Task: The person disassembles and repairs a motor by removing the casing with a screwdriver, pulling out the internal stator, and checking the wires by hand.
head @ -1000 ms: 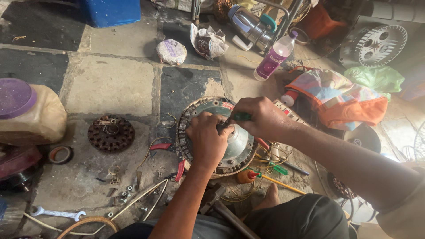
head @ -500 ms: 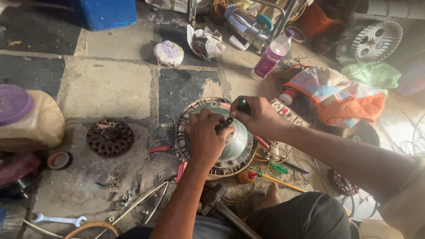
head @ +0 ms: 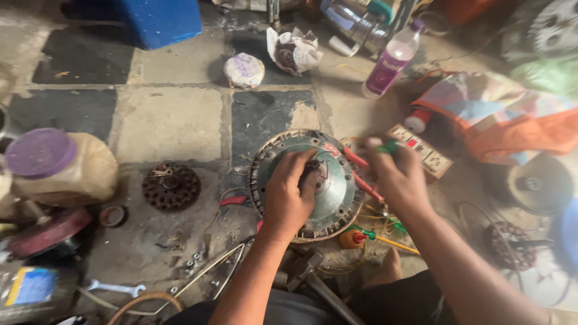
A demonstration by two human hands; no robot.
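Two hands work at one round motor housing (head: 325,192) lying flat on the tiled floor, its axis pointing up toward the camera. The left hand (head: 290,195) rests spread on its domed top, fingers curled at the centre hub. The right hand (head: 397,177) hovers just off the housing's right edge, blurred, pinching a small green-handled tool (head: 390,146). One dark rotor disc (head: 171,186) lies to the left – bare floor between them. One purple bottle (head: 391,63) stands well behind; one socket strip (head: 421,150) sits just right of the hand.
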